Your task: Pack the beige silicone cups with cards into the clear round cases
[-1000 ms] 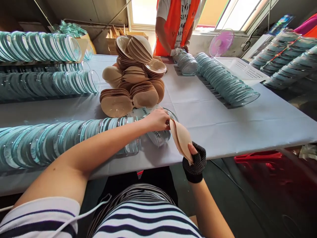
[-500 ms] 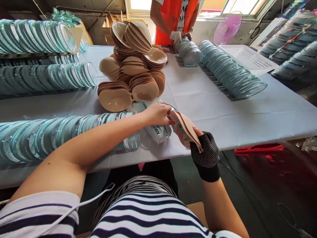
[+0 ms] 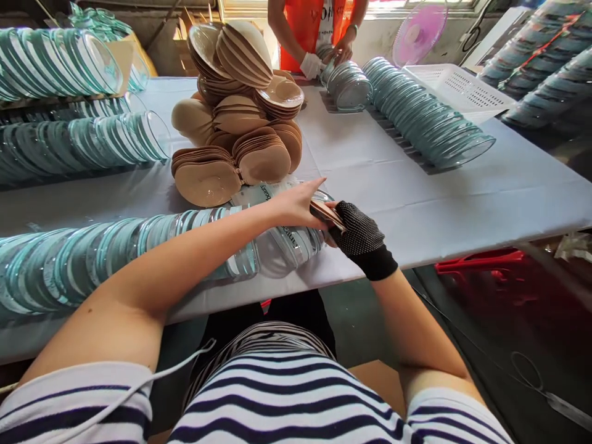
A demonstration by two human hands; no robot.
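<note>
Gripping the folded beige cups [image 3: 329,214] near their right end, your right hand [image 3: 363,234] wears a black glove [image 3: 358,225] dotted in white, its fingers closed about the layered edges. Your bare left hand [image 3: 298,205] meets the other end, index finger stretched out beyond the cups and thumb along their near side — whether it truly holds them, you cannot tell from this angle. The cups sit between your two hands, above the front edge of the white-covered table [image 3: 393,216].

Just under and beside your left hand lie clear containers [image 3: 277,253] with dark lettering, part of it reading "beauty". To their left, a long row of nested clear containers [image 3: 115,253] runs along the near edge, partly behind your left forearm. Past your hands stands a heaped pile of beige cups [image 3: 266,163], nested in stacks facing several ways, with more clear rows [image 3: 83,142] off to its left.

Across the table, a co-worker in an orange vest [image 3: 296,34] has both hands at a short clear stack [image 3: 349,89], one in a white glove [image 3: 312,66]. Right of that lie another slanting row [image 3: 430,117], a white perforated basket [image 3: 462,89] and a purple fan [image 3: 423,34].
</note>
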